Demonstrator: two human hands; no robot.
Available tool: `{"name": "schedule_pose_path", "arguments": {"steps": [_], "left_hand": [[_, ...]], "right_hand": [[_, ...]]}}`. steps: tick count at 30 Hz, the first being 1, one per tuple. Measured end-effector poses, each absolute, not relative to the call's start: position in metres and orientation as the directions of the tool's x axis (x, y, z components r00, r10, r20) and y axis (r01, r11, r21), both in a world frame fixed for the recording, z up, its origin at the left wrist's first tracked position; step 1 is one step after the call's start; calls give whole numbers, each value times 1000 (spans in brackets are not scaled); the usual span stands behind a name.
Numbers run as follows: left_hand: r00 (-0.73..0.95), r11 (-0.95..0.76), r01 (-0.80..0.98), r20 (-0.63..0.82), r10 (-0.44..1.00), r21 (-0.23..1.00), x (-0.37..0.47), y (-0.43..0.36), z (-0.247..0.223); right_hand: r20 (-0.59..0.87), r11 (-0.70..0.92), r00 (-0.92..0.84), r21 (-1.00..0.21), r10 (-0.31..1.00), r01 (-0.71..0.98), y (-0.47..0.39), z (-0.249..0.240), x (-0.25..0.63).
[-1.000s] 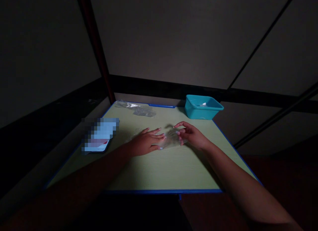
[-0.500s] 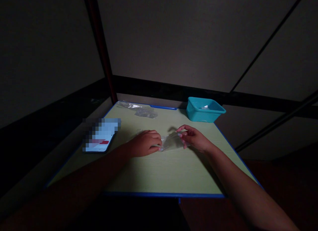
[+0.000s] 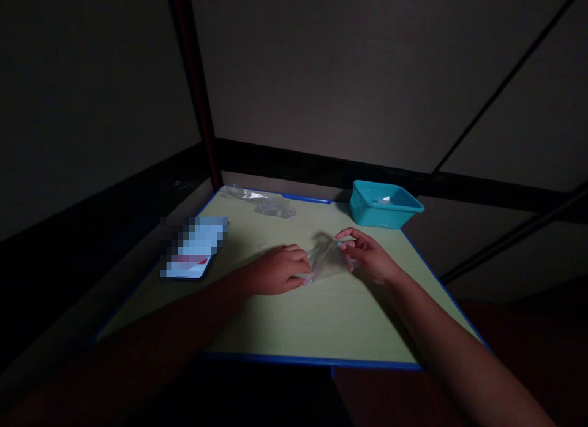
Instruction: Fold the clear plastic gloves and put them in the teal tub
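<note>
A clear plastic bag (image 3: 327, 260) stretches between my two hands over the middle of the table. My left hand (image 3: 279, 270) is closed on its left end, low against the tabletop, and covers part of it. At the other end, my right hand (image 3: 362, 253) pinches the bag's edge between thumb and fingers, slightly raised. The film is see-through, so its exact outline is hard to make out.
More clear plastic bags (image 3: 275, 207) lie flat at the table's back left. A turquoise basket (image 3: 383, 217) with something pale inside stands at the back right corner. A lit phone (image 3: 193, 249) rests by the left edge of the blue-rimmed table (image 3: 321, 329).
The whole view has shifted a little. The bag's right end appears lifted slightly more by my right hand; both hands keep their hold.
</note>
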State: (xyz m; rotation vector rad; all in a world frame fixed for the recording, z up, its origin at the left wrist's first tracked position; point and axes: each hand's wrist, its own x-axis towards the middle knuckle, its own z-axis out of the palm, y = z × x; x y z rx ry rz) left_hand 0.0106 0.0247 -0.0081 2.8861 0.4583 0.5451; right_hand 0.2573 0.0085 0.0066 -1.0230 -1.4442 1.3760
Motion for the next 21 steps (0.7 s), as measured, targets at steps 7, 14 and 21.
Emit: {"name": "schedule_pose_path", "arguments": {"steps": [7, 14, 21], "left_hand": [[895, -940, 266, 307, 323, 215, 13, 18, -8], [882, -915, 296, 288, 372, 274, 13, 17, -7], [879, -910, 286, 295, 374, 301, 12, 17, -6]], "right_hand": [[69, 39, -259, -992, 963, -118, 4, 10, 254], [147, 166, -321, -985, 936, 35, 0, 0, 247], [321, 572, -505, -657, 802, 491, -8, 3, 253]]}}
